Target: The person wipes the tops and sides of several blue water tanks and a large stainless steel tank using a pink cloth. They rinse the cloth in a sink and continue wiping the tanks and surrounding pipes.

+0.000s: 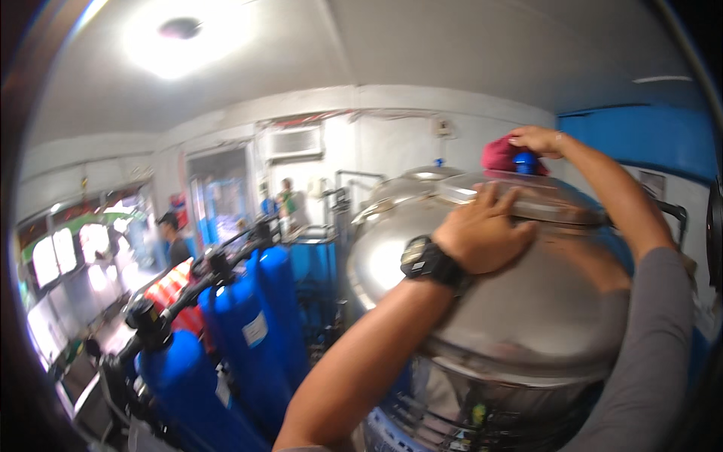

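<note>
My left hand (487, 229), with a black watch on its wrist, rests with fingers spread on the domed top of a stainless steel tank (542, 299), just in front of its round raised lid (565, 206). My right hand (536, 141) reaches to the far side of the lid and grips a dark pink cloth (500, 155). The cloth lies on the lid against a blue knob or fitting (525, 163), partly around it. The right fingertips are partly hidden by the cloth.
Several blue cylindrical tanks (237, 322) with black valve heads and pipes stand at the left. Behind the steel tank is another metal tank (432, 172) with a small blue fitting. A person (175, 240) and another person (287, 200) are farther back. A black pipe (675, 212) is at right.
</note>
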`<state>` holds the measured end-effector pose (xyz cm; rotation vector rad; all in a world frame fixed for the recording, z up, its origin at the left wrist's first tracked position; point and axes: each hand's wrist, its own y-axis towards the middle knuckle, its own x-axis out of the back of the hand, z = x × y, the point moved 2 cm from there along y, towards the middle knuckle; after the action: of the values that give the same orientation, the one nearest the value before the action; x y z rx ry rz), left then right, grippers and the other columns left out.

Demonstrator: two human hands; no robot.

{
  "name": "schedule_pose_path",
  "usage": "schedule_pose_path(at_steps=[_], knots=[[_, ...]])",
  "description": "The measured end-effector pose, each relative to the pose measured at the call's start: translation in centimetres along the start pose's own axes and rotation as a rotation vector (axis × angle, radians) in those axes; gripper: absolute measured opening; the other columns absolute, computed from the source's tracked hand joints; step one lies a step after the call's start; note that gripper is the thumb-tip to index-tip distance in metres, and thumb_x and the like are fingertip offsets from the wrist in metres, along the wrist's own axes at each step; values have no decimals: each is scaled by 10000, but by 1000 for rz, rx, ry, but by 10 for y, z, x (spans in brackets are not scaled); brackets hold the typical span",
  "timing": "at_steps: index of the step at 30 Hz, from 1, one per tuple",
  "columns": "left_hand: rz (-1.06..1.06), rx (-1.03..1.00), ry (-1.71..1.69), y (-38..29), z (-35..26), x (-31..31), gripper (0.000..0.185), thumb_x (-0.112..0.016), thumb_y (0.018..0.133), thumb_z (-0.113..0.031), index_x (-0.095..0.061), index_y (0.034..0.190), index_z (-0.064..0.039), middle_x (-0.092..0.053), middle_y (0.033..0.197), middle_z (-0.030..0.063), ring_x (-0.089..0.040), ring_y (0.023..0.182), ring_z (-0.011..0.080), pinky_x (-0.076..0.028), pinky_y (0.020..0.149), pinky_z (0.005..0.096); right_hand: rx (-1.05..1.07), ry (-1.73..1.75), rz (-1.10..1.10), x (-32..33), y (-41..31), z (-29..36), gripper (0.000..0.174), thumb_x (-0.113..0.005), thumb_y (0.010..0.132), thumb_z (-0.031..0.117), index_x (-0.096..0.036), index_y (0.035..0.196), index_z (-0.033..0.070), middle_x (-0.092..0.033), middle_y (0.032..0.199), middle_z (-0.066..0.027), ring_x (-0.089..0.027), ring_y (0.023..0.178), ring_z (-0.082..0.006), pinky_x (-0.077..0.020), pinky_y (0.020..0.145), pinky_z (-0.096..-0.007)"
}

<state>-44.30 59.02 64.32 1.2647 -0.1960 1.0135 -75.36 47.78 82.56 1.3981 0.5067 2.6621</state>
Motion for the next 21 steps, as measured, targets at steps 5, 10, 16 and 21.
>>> schedule_pose_path(at_steps=[5, 10, 16, 21], knots=[[0, 216, -200, 2, -1, -2, 584, -449, 1097, -523, -539, 1542, -156, -398, 1674, 302, -338, 1580, 502, -367, 1273, 537, 158, -436, 96, -61, 13, 66, 337, -580, 1116, 259, -707, 1367, 73, -749, 1246, -60, -648, 1134, -166, -516, 1027, -365], [40, 349, -318, 2, -2, 7, 833, -443, 1050, -592, -419, 1618, 17, -390, 1672, 309, -352, 1578, 470, -352, 1280, 511, 313, -85, 316, -105, -14, 97, 278, -575, 1095, 235, -703, 1263, 55, -710, 1051, 4, -623, 959, -98, -513, 892, -281], [71, 336, -356, 3, 0, 16, 850, -489, 1023, -658, -457, 1622, -56, -437, 1648, 269, -380, 1568, 422, -345, 1284, 484, 308, -186, 313, -83, -83, 116, 327, -625, 1024, 277, -718, 1239, 48, -708, 1020, -8, -613, 902, -101, -502, 845, -282], [15, 349, -174, 4, 0, 14, 811, -522, 1008, -695, -567, 1569, -111, -451, 1645, 261, -396, 1521, 466, -329, 1285, 537, 228, -169, 254, -41, -147, 92, 315, -626, 996, 275, -735, 1176, 40, -713, 1003, -12, -613, 913, -130, -499, 864, -298]])
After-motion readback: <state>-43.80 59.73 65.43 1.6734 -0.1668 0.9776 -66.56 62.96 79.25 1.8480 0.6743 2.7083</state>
